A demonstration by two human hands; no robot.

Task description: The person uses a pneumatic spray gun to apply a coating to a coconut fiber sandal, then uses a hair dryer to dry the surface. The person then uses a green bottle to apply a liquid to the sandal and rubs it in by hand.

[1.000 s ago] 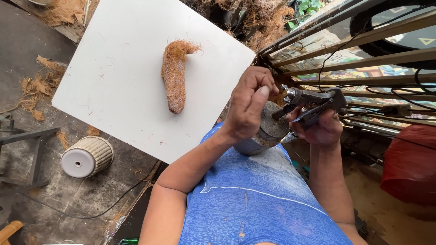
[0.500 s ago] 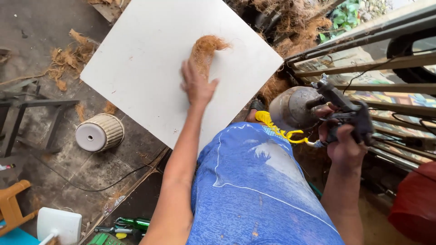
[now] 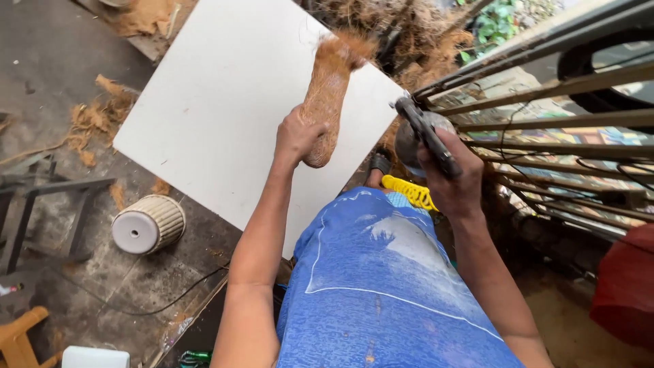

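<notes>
Here, in the head view, your left hand point(image 3: 298, 135) is closed around the lower end of a long, tapering roll of coconut fibre point(image 3: 325, 95). The roll is rusty brown, coarse and hairy, with a frayed tuft at its far tip and a rounded, denser butt just beside your fingers. You hold it lifted above a flat white board point(image 3: 204, 109), a smooth, square-cornered sheet that lies tilted across the scene.

Your right hand point(image 3: 455, 178) is clenched on a dark metal tool point(image 3: 426, 136) with a long, angular black body; behind it sits a dull grey, rounded metal housing point(image 3: 409, 140), smooth and a little scuffed. A bright yellow coiled hose point(image 3: 407, 191), springy and plastic-looking, runs out just beneath that hand, toward your lap.

Your lap is covered in blue cloth point(image 3: 381, 286) with a fine woven grain and a pale, worn patch near the knee. On the left, on the stained concrete floor point(image 3: 61, 102), a ribbed, cream-coloured pot point(image 3: 148, 223) lies on its side, its smooth white base turned toward you. Loose brown fibre scraps point(image 3: 95, 119) lie scattered on the floor, and a tangled heap of the same fibre point(image 3: 409, 27) is piled past the board. To the right, slanting metal bars point(image 3: 545, 116) form a grille.
</notes>
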